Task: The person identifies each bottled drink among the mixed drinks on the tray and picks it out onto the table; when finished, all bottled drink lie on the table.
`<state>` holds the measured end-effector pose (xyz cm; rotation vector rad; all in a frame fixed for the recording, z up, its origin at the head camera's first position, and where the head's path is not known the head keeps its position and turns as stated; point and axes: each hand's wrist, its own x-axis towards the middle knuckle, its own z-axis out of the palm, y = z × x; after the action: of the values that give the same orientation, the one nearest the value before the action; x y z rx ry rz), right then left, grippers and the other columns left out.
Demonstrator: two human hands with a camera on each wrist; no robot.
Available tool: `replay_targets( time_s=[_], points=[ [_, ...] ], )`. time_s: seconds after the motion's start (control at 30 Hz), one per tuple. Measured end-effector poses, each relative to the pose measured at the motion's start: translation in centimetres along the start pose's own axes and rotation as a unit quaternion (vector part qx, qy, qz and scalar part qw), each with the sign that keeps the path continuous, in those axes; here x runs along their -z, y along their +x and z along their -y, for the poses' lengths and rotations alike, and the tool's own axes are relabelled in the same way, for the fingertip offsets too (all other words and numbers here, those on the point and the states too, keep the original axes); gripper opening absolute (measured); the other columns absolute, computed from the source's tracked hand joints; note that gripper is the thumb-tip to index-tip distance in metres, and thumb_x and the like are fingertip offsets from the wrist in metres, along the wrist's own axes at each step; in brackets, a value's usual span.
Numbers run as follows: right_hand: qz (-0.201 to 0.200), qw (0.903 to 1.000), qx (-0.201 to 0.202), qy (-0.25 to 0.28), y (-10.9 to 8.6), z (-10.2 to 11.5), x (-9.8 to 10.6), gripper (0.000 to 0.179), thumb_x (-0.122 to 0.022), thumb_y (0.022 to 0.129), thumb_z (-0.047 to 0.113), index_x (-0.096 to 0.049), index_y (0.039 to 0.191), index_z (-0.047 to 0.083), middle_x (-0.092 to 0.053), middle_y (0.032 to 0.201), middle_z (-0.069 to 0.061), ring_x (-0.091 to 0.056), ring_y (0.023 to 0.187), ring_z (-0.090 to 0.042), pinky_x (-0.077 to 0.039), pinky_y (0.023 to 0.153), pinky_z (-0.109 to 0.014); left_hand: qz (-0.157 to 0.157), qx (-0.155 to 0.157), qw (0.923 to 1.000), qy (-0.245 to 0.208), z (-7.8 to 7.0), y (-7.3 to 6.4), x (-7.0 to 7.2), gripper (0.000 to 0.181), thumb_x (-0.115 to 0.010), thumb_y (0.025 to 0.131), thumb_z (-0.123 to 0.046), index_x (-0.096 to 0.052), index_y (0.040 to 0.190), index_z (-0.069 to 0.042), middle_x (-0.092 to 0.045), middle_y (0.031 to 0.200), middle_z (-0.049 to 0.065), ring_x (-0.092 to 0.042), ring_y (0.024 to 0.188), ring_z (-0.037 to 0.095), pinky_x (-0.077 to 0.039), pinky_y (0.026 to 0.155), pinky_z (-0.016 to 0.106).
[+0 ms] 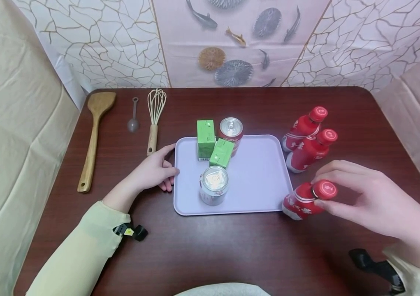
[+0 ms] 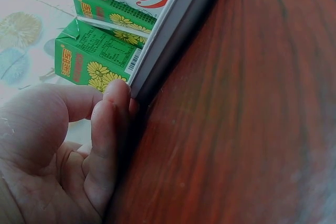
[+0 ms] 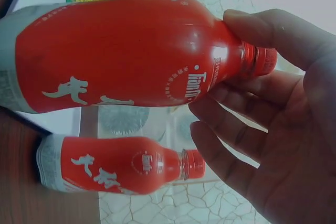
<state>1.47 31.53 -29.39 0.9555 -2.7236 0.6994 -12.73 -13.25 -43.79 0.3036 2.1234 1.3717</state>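
Observation:
My left hand [image 1: 154, 170] holds the left rim of a lilac tray [image 1: 258, 176], its thumb and fingertips at the edge. Near the tray's front right corner, my right hand [image 1: 365, 197] pinches the neck of a red bottle [image 1: 304, 200] just below its cap. The bottle leans in the head view; whether its base touches the table I cannot tell. On the tray stand a silver-white Coca-Cola can [image 1: 213, 187] and two green drink cartons [image 1: 205, 139], one tilted. A red can [image 1: 231, 129] with a silver top is behind them, its base partly hidden.
Two more red bottles [image 1: 307, 154] stand right of the tray. On the left lie a wooden spatula [image 1: 93, 144], a small grey measuring spoon [image 1: 133, 119] and a whisk [image 1: 154, 119]. A pale rounded object [image 1: 224, 290] shows at the front edge. Patterned cloth [image 1: 113, 45] hangs behind the table.

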Motion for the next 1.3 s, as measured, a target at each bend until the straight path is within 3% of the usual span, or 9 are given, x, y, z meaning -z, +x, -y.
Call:
replay_targets(
  time_s=[0.47,1.0,1.3],
  points=[
    [-0.075,0.99,-0.111,-0.046,0.0,-0.8,1.1,0.053,-0.095,0.054,-0.003,-0.075,0.1,0.013,-0.066,0.098,0.011,-0.051,0.097,0.014,-0.037,0.089,0.002,-0.002,0.002,1.0,0.0,-0.1,-0.1,0.1,0.085,-0.065,0.096,-0.01,-0.016,0.166,-0.015,-0.069,0.068,0.015,-0.07,0.055,0.031,-0.062,0.052,0.044],
    [-0.101,0.9808,-0.159,-0.052,-0.9,-3.5,-0.4,0.047,-0.092,0.059,-0.007,-0.076,0.1,0.009,-0.062,0.098,0.019,-0.047,0.097,0.019,-0.033,0.086,0.002,0.0,-0.003,1.0,0.001,0.0,0.0,0.1,0.084,-0.065,0.097,-0.009,-0.016,0.165,-0.014,-0.069,0.068,0.013,-0.07,0.055,0.028,-0.062,0.052,0.042],
    [-0.097,0.9774,-0.179,-0.058,-0.9,-4.0,-0.8,0.047,-0.092,0.062,-0.004,-0.075,0.104,0.007,-0.067,0.098,-0.003,-0.044,0.099,0.019,-0.031,0.086,0.004,-0.001,-0.002,1.0,-0.002,0.0,0.0,0.1,0.084,-0.064,0.097,-0.008,-0.016,0.165,-0.014,-0.068,0.067,0.013,-0.07,0.054,0.028,-0.061,0.051,0.042]
  ],
)
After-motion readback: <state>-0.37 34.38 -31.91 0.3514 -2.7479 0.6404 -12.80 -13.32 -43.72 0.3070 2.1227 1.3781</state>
